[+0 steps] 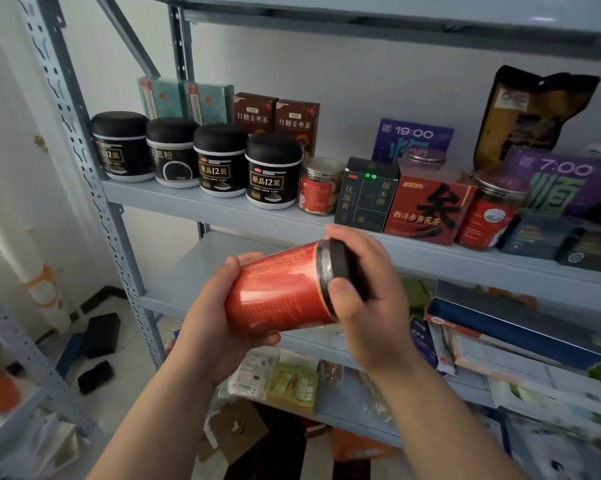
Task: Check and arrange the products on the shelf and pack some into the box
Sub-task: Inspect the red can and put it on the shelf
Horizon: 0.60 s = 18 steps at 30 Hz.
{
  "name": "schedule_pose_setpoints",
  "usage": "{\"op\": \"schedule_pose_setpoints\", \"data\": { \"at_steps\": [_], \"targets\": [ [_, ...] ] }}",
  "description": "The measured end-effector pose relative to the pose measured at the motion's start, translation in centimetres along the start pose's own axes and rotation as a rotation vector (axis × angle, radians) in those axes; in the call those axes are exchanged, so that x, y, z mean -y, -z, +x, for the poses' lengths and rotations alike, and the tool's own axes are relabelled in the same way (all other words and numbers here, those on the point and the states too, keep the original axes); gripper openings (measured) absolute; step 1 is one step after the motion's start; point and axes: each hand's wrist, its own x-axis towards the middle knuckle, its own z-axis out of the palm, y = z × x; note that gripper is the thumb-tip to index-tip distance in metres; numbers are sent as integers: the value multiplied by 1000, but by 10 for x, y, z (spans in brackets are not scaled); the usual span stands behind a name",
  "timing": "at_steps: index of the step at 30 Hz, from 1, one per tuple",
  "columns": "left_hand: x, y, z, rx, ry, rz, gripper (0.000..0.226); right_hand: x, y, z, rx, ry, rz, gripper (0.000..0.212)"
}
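The person holds a red can (278, 289) on its side just in front of the shelf (202, 202). The left hand (212, 317) grips its bottom; the right hand (368, 296) grips its black lid (340, 268).

White back wall (396, 81), pale floor (133, 337), black blocks (101, 336) on it, white-and-orange roll (46, 289) at far left

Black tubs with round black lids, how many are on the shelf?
4: leftmost tub, second, third, fourth, in a row at the grey metal shelf's left end. Others may hide behind.
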Motion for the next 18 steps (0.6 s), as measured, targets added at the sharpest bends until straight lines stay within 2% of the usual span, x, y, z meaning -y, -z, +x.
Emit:
{"op": "schedule_pose_setpoints", "data": {
  "at_steps": [2, 11, 18],
  "targets": [
    [1, -5, -1, -6, -3, 34, 46, -4, 2, -2, 37, 13, -90, 41],
    [4, -14, 0, 2, 66, 147, 46, -15, 18, -5, -39, 208, -262, 43],
    [8, -12, 5, -11, 145, 142, 44, -20, 26, -11, 16, 267, -322, 58]
  ]
}}
